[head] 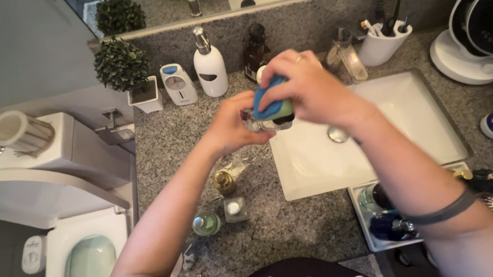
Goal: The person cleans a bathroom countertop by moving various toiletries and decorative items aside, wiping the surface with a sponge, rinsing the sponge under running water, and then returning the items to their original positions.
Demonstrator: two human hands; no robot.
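Right, a blue-and-green sponge (274,105) sits pressed on a small clear bottle (259,124), both held up over the near-left corner of the white sink (409,137). Right hand (309,90) is on top, fingers curled and clamped on the sponge; left hand (233,124) comes from below, fingers wrapped round the bottle. Behind them, along the mirror wall: white pump dispenser (210,66), dark brown bottle (256,53), white cup w/ brushes (382,43), small potted plant (123,69). On the granite counter (282,222) near the left forearm stand a gold-capped bottle (224,182), a green bottle (206,223) & a square clear one (236,209). Tray of perfume bottles (370,230) lies partly under the right forearm. Toilet (80,265) at left, white fan (483,22) far right.
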